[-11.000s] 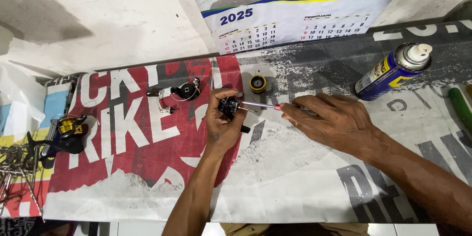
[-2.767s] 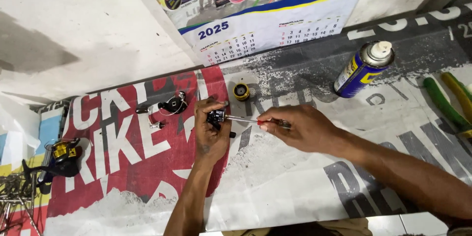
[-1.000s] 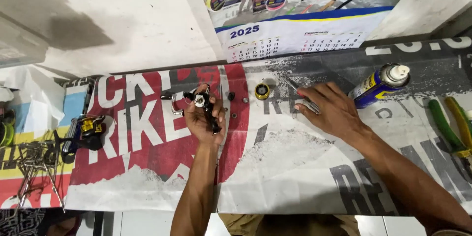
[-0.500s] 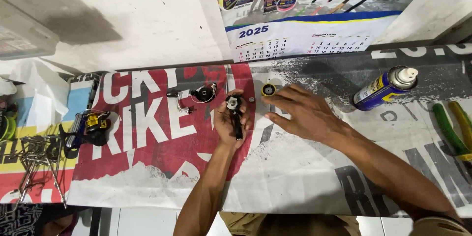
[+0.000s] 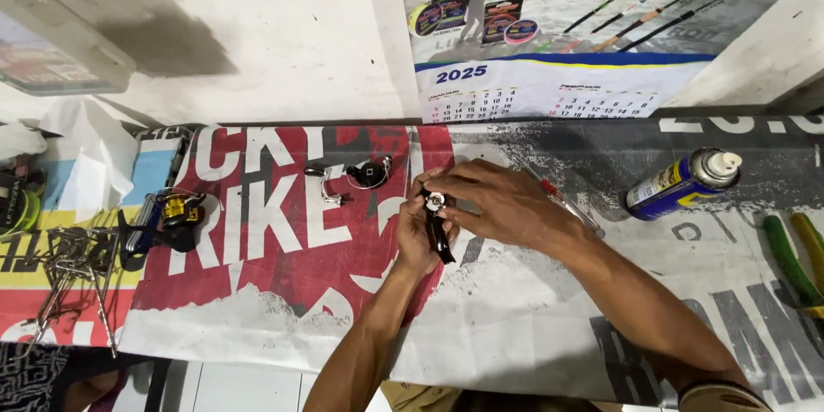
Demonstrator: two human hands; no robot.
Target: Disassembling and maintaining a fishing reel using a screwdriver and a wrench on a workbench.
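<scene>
Near the middle of the banner-covered tabletop (image 5: 257, 309), toward its back edge, the left hand (image 5: 416, 236) closes around a black fishing-reel body (image 5: 438, 227), while the right hand (image 5: 502, 206) pinches its fingertips on the reel's silver top. A loose reel handle (image 5: 356, 176) lies just left; a blue spray can (image 5: 682, 184) rests on its side toward the right edge.

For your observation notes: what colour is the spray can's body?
Blue with yellow, on the spray can; head view.
</scene>
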